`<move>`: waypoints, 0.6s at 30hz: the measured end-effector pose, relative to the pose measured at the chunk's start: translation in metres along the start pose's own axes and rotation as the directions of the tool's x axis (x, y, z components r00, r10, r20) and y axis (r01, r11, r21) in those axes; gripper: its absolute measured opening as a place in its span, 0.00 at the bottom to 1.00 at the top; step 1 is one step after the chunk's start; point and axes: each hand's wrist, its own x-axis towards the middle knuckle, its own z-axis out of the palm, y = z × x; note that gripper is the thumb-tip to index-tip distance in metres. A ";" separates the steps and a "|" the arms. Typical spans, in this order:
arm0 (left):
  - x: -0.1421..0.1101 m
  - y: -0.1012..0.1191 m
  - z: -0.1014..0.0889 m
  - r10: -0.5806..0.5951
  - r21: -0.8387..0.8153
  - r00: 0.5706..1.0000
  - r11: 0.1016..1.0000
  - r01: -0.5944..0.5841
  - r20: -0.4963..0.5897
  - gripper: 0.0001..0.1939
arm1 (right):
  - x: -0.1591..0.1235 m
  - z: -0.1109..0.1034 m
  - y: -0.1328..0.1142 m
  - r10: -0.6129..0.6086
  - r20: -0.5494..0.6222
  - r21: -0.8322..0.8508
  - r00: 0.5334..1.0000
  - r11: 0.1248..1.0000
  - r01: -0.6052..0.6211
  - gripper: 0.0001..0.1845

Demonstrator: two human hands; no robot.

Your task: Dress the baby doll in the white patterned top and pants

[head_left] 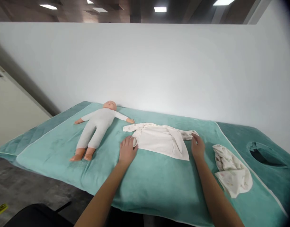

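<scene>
A white long-sleeved baby shirt (156,138) with small prints on its sleeves lies spread flat on the bed. My left hand (128,149) is at its left side edge, fingers bent and closed on the cloth, where a small pale loop shows beside the thumb. At the opposite side, my right hand (198,147) pinches the cuff of the right sleeve between thumb and fingers. To the left a baby doll (98,121) in a pale grey-white body suit lies on its back, arms spread and feet toward me.
A crumpled white printed cloth (232,171) lies right of my right arm. The green padded bed (163,186) has an oval hole (265,156) at its right end. Behind stands a white wall (145,69); a pale panel (14,107) leans at the left.
</scene>
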 end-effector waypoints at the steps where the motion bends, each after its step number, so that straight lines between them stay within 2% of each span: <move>1: -0.002 -0.010 0.000 -0.027 0.015 0.999 1.000 0.027 0.023 0.19 | -0.005 0.000 -0.011 -0.007 -0.037 0.023 0.999 1.000 0.007 0.21; 3: -0.005 -0.022 0.005 -0.013 0.026 0.998 1.000 0.011 0.063 0.20 | -0.017 0.008 -0.039 -0.090 -0.008 0.029 0.996 0.996 0.090 0.21; 5: -0.007 -0.026 0.011 0.024 0.025 0.998 0.999 -0.025 0.060 0.18 | -0.030 0.031 -0.071 -0.197 0.172 0.054 0.965 0.980 0.191 0.19; 7: -0.009 -0.030 0.016 0.021 0.002 0.999 1.000 -0.021 0.033 0.15 | -0.041 0.066 -0.101 -0.282 0.389 0.076 0.877 0.959 0.274 0.18; 9: -0.013 -0.035 0.020 0.024 -0.049 1.000 0.999 -0.024 -0.002 0.14 | -0.048 0.109 -0.125 -0.304 0.563 0.032 0.769 0.937 0.347 0.18; 11: -0.019 -0.040 0.022 0.075 -0.103 0.996 0.991 -0.080 -0.045 0.15 | -0.050 0.152 -0.140 -0.286 0.630 -0.027 0.722 0.921 0.389 0.18; 14: -0.031 -0.042 0.019 0.202 -0.159 0.975 0.964 -0.215 -0.091 0.16 | -0.047 0.200 -0.146 -0.269 0.624 -0.063 0.734 0.919 0.390 0.20; 16: -0.035 -0.038 0.011 0.248 -0.238 0.965 0.935 -0.262 -0.088 0.15 | -0.044 0.218 -0.143 -0.259 0.601 -0.070 0.756 0.925 0.373 0.23; 18: -0.032 -0.032 0.001 0.211 -0.405 0.974 0.886 -0.227 -0.083 0.12 | -0.042 0.224 -0.138 -0.251 0.583 -0.063 0.773 0.934 0.351 0.22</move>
